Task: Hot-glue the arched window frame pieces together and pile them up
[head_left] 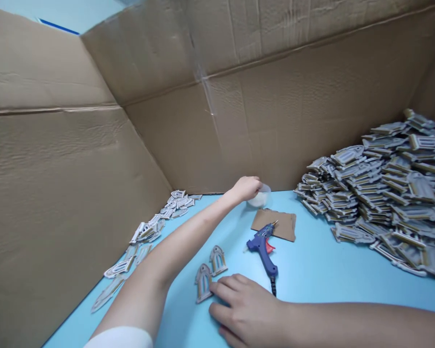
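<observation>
My left hand (247,188) reaches far forward to a small clear plastic bowl (263,198) with something white in it. Its fingers are curled at the bowl's rim, and what they grip, if anything, is hidden. Palm down on the table, my right hand (244,309) has its fingers spread, a fingertip at the edge of a small arched window-shaped piece (203,283). A second arched piece (218,260) lies just behind that one. To the right lies a blue glue gun (264,249) with a red trigger, its nozzle over a flat cardboard piece (286,226).
A tall heap of grey and tan window-shaped pieces (395,188) fills the right side. More such pieces (148,232) are strewn along the left edge. Cardboard walls (253,121) enclose the light blue table (311,270). The glue gun's cord (273,286) runs under my right forearm.
</observation>
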Demonstrator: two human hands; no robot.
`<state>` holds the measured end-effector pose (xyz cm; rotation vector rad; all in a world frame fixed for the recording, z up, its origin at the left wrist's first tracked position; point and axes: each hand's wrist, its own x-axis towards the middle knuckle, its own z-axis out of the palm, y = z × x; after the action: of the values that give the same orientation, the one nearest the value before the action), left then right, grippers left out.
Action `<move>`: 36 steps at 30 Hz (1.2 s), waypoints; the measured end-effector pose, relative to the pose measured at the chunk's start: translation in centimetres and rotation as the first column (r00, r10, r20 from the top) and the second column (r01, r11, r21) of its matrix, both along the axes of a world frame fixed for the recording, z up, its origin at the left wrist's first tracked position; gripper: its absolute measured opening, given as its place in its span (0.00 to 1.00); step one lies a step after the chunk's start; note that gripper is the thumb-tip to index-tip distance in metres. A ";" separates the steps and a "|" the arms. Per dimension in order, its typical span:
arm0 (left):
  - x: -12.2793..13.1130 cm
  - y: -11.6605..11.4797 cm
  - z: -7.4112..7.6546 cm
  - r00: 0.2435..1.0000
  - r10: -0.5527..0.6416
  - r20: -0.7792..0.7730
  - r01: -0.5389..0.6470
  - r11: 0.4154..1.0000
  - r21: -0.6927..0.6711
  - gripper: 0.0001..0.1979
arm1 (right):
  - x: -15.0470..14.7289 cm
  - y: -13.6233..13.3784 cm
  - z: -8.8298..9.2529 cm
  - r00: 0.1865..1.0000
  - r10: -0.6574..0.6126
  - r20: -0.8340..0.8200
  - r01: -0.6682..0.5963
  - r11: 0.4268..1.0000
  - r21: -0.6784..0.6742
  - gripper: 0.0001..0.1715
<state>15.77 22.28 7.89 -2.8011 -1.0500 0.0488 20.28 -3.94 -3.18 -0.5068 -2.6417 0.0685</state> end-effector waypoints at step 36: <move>-11.5 -18.8 -1.1 0.503 0.519 0.692 0.134 0.743 -0.655 0.21 | 0.5 1.5 1.6 0.793 -0.402 -0.458 -0.234 0.493 -0.838 0.17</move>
<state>4.31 3.43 6.82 -3.2758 -1.8792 -1.3864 20.82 -2.48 -1.56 -0.7654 -1.7155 1.3846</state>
